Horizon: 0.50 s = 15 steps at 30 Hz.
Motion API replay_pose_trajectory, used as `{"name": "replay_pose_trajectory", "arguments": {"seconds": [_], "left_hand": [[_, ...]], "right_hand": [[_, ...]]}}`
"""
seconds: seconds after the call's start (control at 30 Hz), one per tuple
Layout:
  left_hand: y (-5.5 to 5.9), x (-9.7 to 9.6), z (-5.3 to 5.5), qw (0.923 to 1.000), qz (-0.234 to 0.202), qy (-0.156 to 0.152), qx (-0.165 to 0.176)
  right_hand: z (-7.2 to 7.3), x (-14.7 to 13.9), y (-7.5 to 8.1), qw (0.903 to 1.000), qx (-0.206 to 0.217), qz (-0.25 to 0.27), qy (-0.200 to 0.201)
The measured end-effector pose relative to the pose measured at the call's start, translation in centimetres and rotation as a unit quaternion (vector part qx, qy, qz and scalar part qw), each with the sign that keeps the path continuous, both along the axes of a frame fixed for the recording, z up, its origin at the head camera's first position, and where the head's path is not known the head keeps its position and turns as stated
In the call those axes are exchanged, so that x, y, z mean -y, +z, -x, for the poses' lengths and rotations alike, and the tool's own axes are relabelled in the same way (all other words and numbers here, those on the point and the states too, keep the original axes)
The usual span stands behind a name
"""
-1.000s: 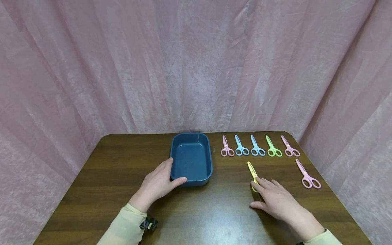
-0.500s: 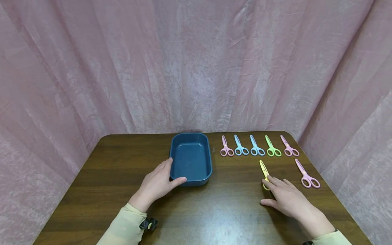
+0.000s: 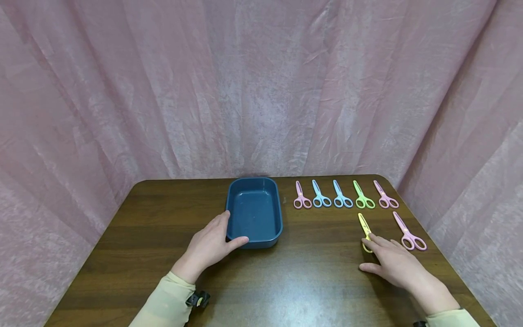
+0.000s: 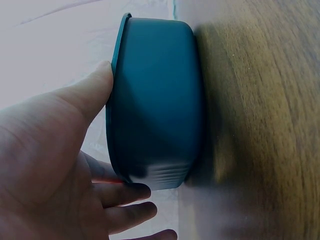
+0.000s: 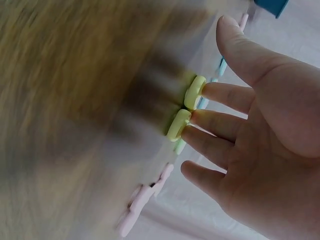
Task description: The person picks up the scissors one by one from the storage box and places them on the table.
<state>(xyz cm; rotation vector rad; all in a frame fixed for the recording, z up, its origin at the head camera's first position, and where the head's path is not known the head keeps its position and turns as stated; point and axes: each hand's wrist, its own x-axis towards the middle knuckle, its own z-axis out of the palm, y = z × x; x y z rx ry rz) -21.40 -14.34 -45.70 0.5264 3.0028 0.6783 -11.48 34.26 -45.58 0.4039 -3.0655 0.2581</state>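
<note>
My right hand point(image 3: 398, 265) touches the handle loops of the yellow scissors point(image 3: 365, 225) with its fingertips, fingers mostly straight. In the right wrist view, the tips of several fingers meet the yellow handle loops point(image 5: 179, 125), and the thumb stands apart. The scissors lie flat on the table, blades pointing away. My left hand point(image 3: 208, 247) rests at the near left corner of a blue plastic box point(image 3: 271, 244). Its thumb and fingers are spread along the rim, as the left wrist view shows on the box wall point(image 4: 160, 95). Nothing lies inside the box.
A row of scissors runs along the table's back right: pink point(image 3: 301, 200), two blue point(image 3: 321, 200) side by side, green point(image 3: 363, 200), pink point(image 3: 385, 200). Another pink pair point(image 3: 410, 238) lies right of the yellow one. Pink curtains point(image 3: 261, 91) hang behind the wooden table point(image 3: 163, 213).
The right hand has slid the yellow scissors rightward across the table, closer to the front pink pair. The left hand and the box stay in place.
</note>
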Motion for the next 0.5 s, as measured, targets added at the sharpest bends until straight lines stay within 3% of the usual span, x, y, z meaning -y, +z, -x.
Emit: {"name": "replay_pose_trajectory", "arguments": {"seconds": [0.5], "left_hand": [[-0.1,-0.1,0.1,1.0000,0.000,0.000,-0.003]], "right_hand": [[0.4,-2.5,-0.4,0.9998,-0.006,0.017,-0.013]]}}
